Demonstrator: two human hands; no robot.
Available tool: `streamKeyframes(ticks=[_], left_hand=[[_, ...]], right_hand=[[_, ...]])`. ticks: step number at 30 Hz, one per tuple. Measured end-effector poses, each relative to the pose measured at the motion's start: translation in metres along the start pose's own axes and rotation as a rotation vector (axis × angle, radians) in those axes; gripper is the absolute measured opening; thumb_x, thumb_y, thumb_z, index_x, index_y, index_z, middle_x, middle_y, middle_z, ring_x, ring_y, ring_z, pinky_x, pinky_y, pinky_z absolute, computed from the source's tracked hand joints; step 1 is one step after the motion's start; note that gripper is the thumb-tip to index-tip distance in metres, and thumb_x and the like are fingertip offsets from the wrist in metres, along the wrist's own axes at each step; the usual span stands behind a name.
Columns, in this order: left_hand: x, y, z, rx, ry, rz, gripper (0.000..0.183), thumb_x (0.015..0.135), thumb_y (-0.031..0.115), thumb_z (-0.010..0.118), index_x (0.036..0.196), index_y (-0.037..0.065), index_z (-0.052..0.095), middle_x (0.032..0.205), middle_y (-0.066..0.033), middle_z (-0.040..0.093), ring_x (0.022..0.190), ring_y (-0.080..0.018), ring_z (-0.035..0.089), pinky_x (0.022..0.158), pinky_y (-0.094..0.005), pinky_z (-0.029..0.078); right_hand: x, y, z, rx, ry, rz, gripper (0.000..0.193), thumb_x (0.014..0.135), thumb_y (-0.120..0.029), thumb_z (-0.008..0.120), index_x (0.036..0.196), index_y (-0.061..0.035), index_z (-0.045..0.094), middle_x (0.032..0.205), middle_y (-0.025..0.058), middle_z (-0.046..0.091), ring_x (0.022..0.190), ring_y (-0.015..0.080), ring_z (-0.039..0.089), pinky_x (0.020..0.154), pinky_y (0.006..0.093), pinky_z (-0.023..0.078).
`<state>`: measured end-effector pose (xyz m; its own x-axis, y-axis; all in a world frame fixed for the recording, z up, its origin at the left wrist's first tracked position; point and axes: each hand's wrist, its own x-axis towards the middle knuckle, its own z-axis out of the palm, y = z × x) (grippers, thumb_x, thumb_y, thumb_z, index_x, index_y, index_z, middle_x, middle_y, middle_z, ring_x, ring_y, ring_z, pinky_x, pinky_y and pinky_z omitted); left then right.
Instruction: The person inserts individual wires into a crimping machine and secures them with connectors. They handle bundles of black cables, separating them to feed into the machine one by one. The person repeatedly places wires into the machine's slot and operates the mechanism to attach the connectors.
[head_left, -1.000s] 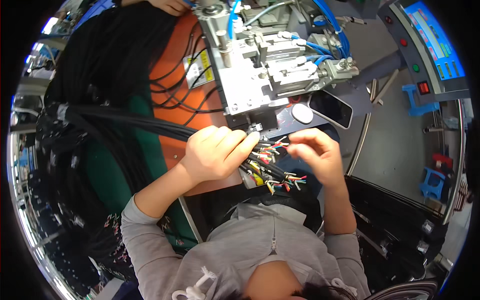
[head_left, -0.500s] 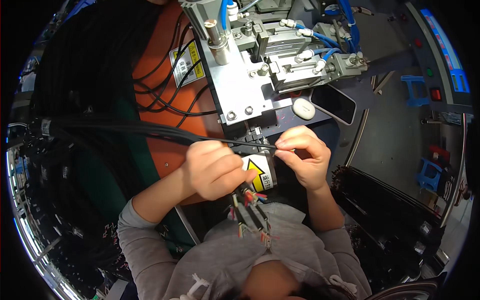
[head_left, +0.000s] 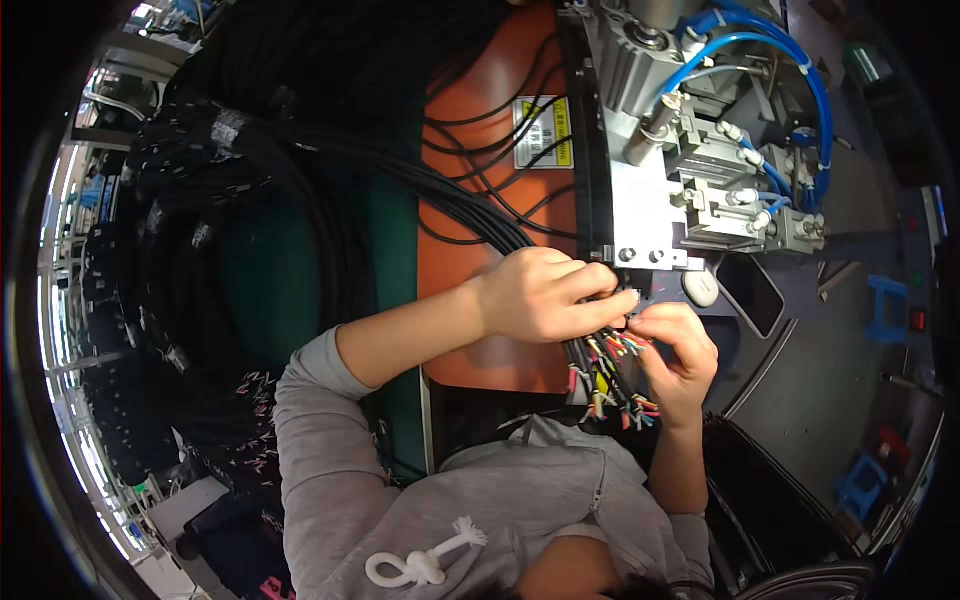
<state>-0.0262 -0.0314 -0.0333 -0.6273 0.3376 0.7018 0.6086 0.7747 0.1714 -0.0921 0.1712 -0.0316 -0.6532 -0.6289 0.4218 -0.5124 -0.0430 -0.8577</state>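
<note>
My left hand (head_left: 550, 295) is closed around a bundle of black cables (head_left: 450, 195) that comes in from the upper left. Below that fist, the cables' stripped ends fan out in thin coloured wires (head_left: 605, 385), red, yellow, white and blue among them. Close by its thumb, my right hand (head_left: 682, 355) pinches at a cable end with thumb and forefinger; the fingers partly hide the exact spot. Both hands are just in front of the near edge of a metal machine plate (head_left: 645, 220).
Pneumatic cylinders (head_left: 720, 215) with blue air hoses (head_left: 825, 110) stand on the machine. A white rounded case (head_left: 701, 289) and a phone (head_left: 752, 295) lie beside it. Loose cables cross the orange surface (head_left: 490, 365). Heaped black cables (head_left: 150, 300) fill the left. Blue stools (head_left: 885, 310) stand at right.
My view has swung, so machine and hands appear further right. My right hand has come in close to my left, which still grips the bundle. The single cable stretched between them no longer shows.
</note>
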Motion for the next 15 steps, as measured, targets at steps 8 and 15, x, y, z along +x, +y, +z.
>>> streamKeyframes(ticks=[8, 15], left_hand=[[0.019, 0.028, 0.001, -0.091, -0.059, -0.162, 0.03, 0.069, 0.015, 0.067, 0.096, 0.002, 0.066, 0.078, -0.0051, 0.064, 0.064, -0.0166, 0.064, 0.05, -0.026, 0.047], [0.017, 0.034, 0.009, -0.079, 0.009, -0.26, 0.015, 0.073, 0.014, 0.071, 0.08, 0.005, 0.06, 0.063, -0.0016, 0.046, 0.051, -0.0123, 0.052, 0.042, -0.0265, 0.037]], right_hand=[[-0.008, 0.001, 0.011, 0.261, 0.345, 0.111, 0.021, 0.07, 0.009, 0.074, 0.088, 0.0034, 0.064, 0.085, 0.0131, 0.065, 0.078, 0.0206, 0.063, 0.071, 0.0291, 0.05], [0.004, -0.004, 0.001, 0.638, 0.136, 0.431, 0.009, 0.078, 0.004, 0.07, 0.086, 0.0042, 0.067, 0.088, 0.0095, 0.063, 0.082, 0.0138, 0.061, 0.07, 0.0252, 0.048]])
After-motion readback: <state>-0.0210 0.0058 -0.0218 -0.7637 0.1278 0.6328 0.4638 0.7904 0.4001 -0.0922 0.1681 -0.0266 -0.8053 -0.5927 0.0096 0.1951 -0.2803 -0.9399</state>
